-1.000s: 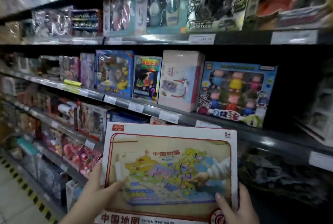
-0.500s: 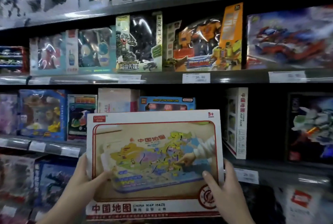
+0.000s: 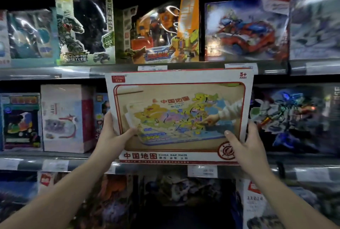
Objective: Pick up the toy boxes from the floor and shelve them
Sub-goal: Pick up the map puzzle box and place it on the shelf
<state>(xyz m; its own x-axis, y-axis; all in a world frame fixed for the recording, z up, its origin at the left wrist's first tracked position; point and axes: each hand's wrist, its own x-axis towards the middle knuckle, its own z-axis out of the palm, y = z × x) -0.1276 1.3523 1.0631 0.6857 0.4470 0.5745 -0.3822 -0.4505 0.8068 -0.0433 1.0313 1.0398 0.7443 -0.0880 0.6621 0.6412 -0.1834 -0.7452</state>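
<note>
1. Reaching up and forward, both bare forearms rise from the bottom corners of the view and converge on the map puzzle box (image 3: 181,116), which is held upright against the middle shelf (image 3: 77,163), its lower edge level with the shelf's front rail.
2. The left hand (image 3: 112,134) clamps the box's lower left edge, thumb lying across the printed front, the other fingers wrapped behind and out of sight.
3. The right hand (image 3: 247,143) clamps the lower right corner the same way, thumb on the front near the round red emblem, fingers hidden behind the box.
4. Just outside the left grip stands a white-and-pink box (image 3: 67,118); beyond the right grip is a blurred box with a blue-and-grey robot (image 3: 294,116).
5. Above the grips, the box's top edge covers part of the upper shelf's price tags (image 3: 152,68), and an orange robot box (image 3: 161,28) stands higher still.
6. Whatever sits directly behind the held box is hidden; the packages below the hands are dark and smeared, hard to make out.
</note>
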